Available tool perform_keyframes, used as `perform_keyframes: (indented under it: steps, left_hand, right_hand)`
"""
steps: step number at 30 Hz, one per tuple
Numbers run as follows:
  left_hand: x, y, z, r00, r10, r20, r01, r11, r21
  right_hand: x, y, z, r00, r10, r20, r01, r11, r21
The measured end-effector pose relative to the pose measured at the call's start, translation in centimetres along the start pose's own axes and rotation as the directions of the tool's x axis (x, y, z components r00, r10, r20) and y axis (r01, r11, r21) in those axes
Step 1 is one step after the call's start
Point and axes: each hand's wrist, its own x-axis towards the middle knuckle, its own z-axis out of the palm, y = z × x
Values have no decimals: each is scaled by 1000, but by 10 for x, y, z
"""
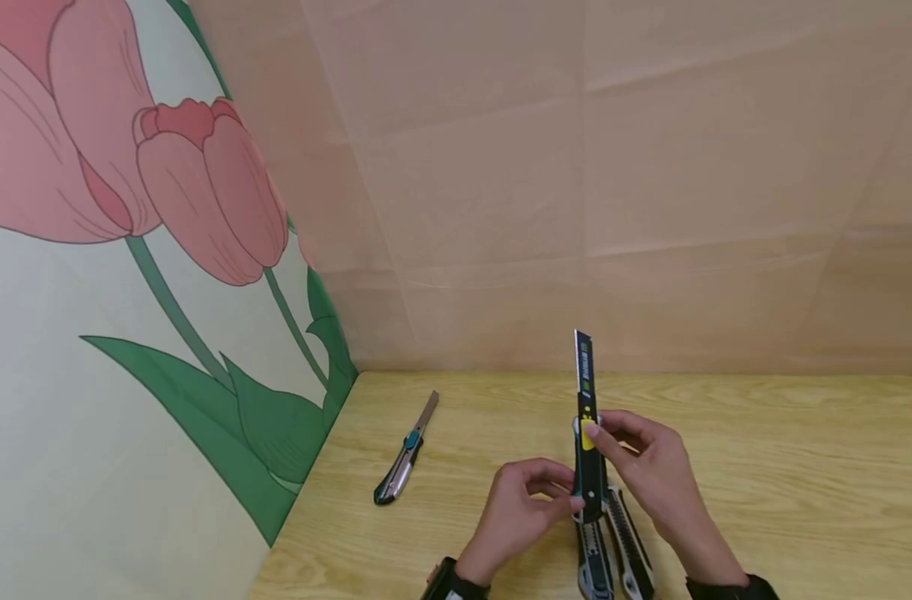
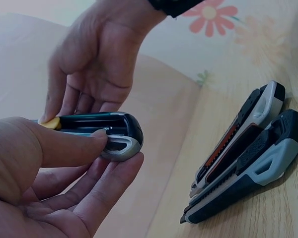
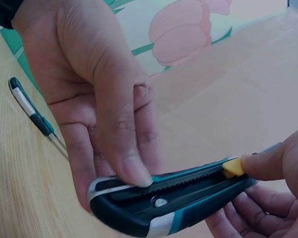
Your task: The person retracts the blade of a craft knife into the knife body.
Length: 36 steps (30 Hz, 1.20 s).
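Both hands hold a dark utility knife (image 1: 591, 487) with green and grey trim, in front of me above the table. My left hand (image 1: 527, 504) pinches its butt end, thumb on the near side and fingers beneath. With the thumb on the yellow slider (image 3: 233, 168), my right hand (image 1: 654, 467) grips the knife farther up, fingers curled behind it. A long dark blade (image 1: 584, 367) with printed lettering and a pale edge extends away from me. Two more utility knives, one with orange trim (image 2: 238, 134) and one with a grey end (image 2: 248, 173), lie side by side on the table.
Farther left on the wooden table (image 1: 816, 483) lies another utility knife (image 1: 405, 462), its blade extended. A beige cloth backdrop (image 1: 613, 183) hangs behind the table. A white panel printed with tulips (image 1: 208, 192) borders the left side.
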Motion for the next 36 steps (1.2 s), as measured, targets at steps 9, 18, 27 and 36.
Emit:
perform_keyframes:
  steps: [9, 18, 27, 36]
  left_hand:
    - [0, -3, 0, 1000, -14, 9, 14, 1000, -15]
    - [0, -2, 0, 1000, -3, 3, 3, 1000, -4]
    - [1, -6, 1, 1000, -2, 7, 2, 1000, -1]
    - [0, -7, 0, 1000, 10, 14, -10, 1000, 13]
  right_hand:
    - [-1, -1, -3, 1000, 29, 0, -29, 999, -24]
    - [-1, -1, -3, 999, 43, 8, -43, 999, -17]
    - [-1, 1, 0, 998, 52, -23, -53, 998, -39]
    - [-2, 4, 4, 999, -3, -50, 1, 999, -32]
